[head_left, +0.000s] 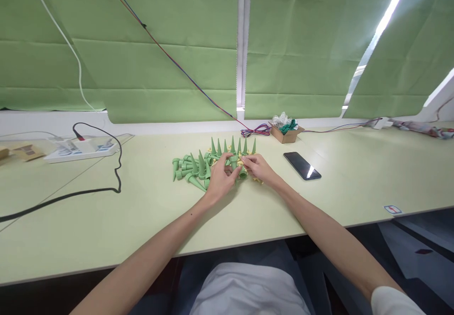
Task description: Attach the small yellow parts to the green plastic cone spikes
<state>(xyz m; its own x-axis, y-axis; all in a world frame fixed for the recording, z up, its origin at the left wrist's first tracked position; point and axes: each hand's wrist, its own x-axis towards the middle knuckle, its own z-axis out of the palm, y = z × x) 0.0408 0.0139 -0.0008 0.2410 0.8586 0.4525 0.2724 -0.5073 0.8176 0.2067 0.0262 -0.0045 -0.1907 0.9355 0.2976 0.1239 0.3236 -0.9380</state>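
Heaped spikes: green plastic spikes (184, 168) lie loosely on the bench (142, 225), a few upright among them, just left of my hands.
Left grip: my left grip (222, 178) holds one green spike (233, 161) narrowly, between thumb and fingers.
Right grip: my right grip (258, 168) pinches what looks like a small yellow piece (240, 162) right beside that spike.
Steadiness: best, I judge, to keep the spike still and bring only the right fingertips in, squarely and gently.
Power strip: the power strip (95, 151) and black cable (119, 163) sit well clear of my forearms.
Standing row: upright spikes (232, 144) crowd close behind my fingers, easily knocked.
Cardboard box: the box (283, 137) stands beyond my right hand.
Phone: the smartphone (301, 165) lies farther right, unobstructive.
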